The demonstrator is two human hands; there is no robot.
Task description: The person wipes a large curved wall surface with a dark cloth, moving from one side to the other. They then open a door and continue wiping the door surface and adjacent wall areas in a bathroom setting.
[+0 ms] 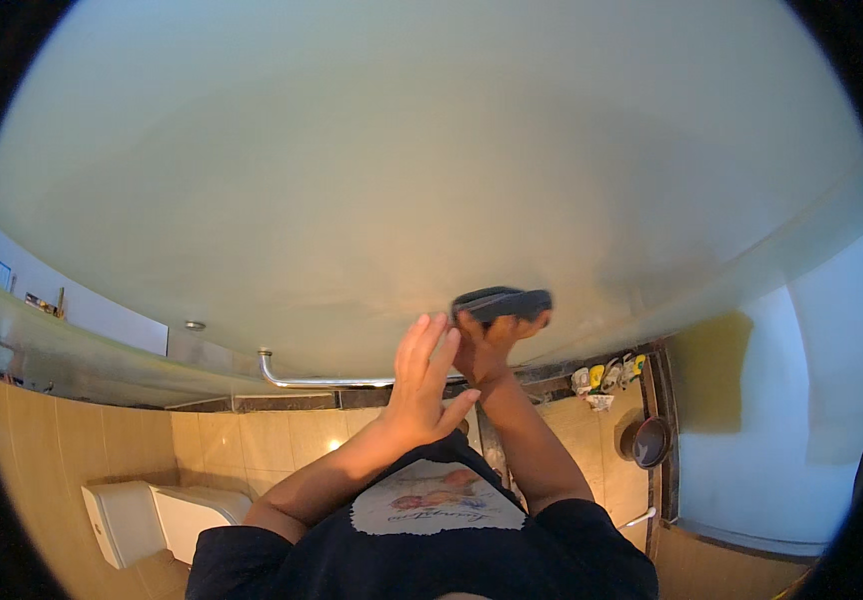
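My right hand presses a dark folded cloth or pad against a large frosted glass panel. The hand and the pad look slightly blurred. Just to the left, my left hand is raised with its fingers extended and its thumb apart, holding nothing. Whether its fingertips touch the glass, I cannot tell. Below the pad, a chrome bar runs along the glass and passes behind my wrists.
A white toilet stands at the lower left on tiled floor. At the right are a dark round bin and several small packages. A round metal fitting sits on the glass. Beyond the right frame is a pale panel.
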